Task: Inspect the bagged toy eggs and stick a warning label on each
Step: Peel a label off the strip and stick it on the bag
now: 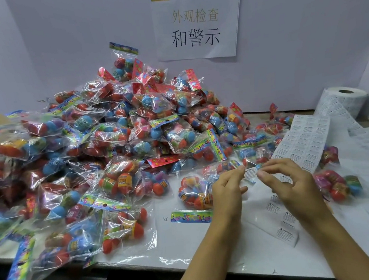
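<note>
Small white warning label [250,173] pinched between fingertips of left hand [227,189] and right hand [287,182], held just above clear plastic bag of red, orange and blue toy eggs [195,195] lying at 9 o'clock of the hands on the white table [214,247]. Likely risks: label curling and sticking to fingertips or to itself, or landing creased on slippery wrinkled film. Open room only at 6 o'clock toward the table's near edge; big heap of bagged eggs [109,137] crowding 10 o'clock, white label strip [303,142] and label roll [344,100] at 2 o'clock
</note>
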### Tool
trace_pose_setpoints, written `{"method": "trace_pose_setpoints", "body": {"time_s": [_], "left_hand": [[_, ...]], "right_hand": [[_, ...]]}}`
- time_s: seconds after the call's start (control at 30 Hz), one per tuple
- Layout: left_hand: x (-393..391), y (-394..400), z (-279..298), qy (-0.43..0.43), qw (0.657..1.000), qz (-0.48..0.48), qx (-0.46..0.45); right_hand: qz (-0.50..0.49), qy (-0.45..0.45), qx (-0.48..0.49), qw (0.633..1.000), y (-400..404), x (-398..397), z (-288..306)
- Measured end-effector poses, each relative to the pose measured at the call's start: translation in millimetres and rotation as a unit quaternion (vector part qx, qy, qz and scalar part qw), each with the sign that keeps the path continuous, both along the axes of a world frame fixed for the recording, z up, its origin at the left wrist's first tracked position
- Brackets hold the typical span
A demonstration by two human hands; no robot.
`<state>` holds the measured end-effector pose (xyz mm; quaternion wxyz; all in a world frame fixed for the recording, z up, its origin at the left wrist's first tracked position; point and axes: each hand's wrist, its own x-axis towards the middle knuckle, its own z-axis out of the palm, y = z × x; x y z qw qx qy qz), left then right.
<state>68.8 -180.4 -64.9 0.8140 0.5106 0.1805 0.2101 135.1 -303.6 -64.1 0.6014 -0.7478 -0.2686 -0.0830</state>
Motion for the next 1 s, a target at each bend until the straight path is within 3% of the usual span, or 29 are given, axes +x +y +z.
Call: {"method": "trace_pose_setpoints", "body": {"time_s": [0.13,0.27,0.4,0.47,0.57,0.63,0.7,0.77,0.8,0.87,1.0], "left_hand": [[0,-1,-1,0.003,1.0,-0.007,0.02],[-3,-6,1,-0.024,0.994,-0.016,0.105],[-11,-9,2,-0.115,0.957,0.044,0.264],[-15,-7,9,-0.145,0.945,0.064,0.285],[-18,11,31,-0.176,0.917,0.008,0.357],[-19,33,46,-0.145,0.85,-0.083,0.5],[-18,56,58,-0.041,0.707,-0.18,0.682],[-19,74,65,0.077,0.584,-0.241,0.772],[-21,82,67,0.128,0.551,-0.264,0.781],[-25,94,67,0.189,0.521,-0.302,0.776],[-28,103,67,0.223,0.466,-0.302,0.801]], "right_hand": [[0.005,-0.006,-0.012,1.0,1,-1,-1],[0.005,-0.011,0.062,0.998,-2,1,0],[-0.018,0.006,0.086,0.996,-3,1,1],[-0.028,0.009,0.087,0.996,-3,1,1],[-0.03,0.015,0.079,0.996,-3,1,2],[-0.018,0.018,0.064,0.998,-3,-1,2],[-0.004,0.017,0.054,0.998,-2,-2,2],[0.001,0.013,0.047,0.999,-1,-3,1],[0.001,0.014,0.047,0.999,-2,-3,0],[-0.006,0.019,0.057,0.998,-2,-1,-1],[-0.013,0.024,0.074,0.997,-2,-1,0]]}}
